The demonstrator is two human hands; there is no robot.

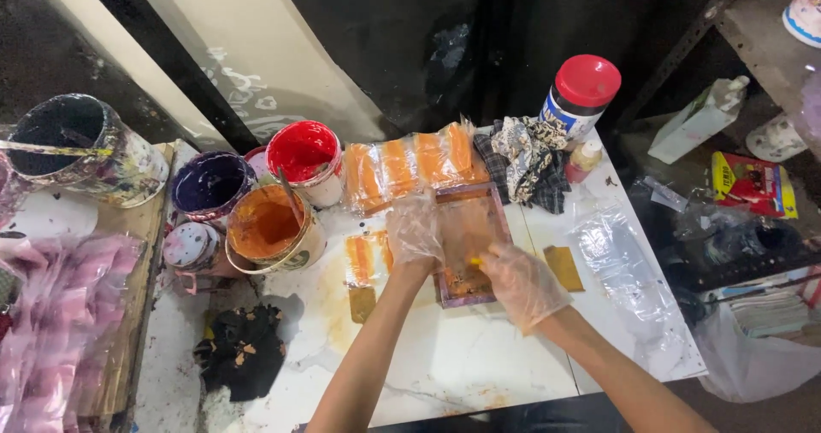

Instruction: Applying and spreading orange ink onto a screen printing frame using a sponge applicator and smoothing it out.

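Gloves of thin clear plastic cover both hands over a small framed printing screen (469, 238) lying flat on the white desk (479, 356). The left hand (415, 232) rests spread on the frame's near-left edge, fingers flat and apart, pressing rather than clamped. The right hand (522, 283) has its grip closed on a small yellow-tipped tool (475, 262) whose tip touches the orange-stained mesh.

Just left of the left hand lies a plastic sheet with orange stripes (366, 258), and a brass-coloured scraper (362, 303) sits below it. Beyond the screen, past the fingertips, a longer orange-striped plastic sheet (409, 166) stretches across the desk. Further left stand an orange paint tub (269, 228), a red paint tub (305, 158) and a purple paint tub (209, 185). To the right of the right hand lies a flat ochre card (564, 268), with clear plastic film (620, 266) beyond it. A patterned rag (526, 161) and a red-lidded jar (581, 95) sit up-right of the screen.
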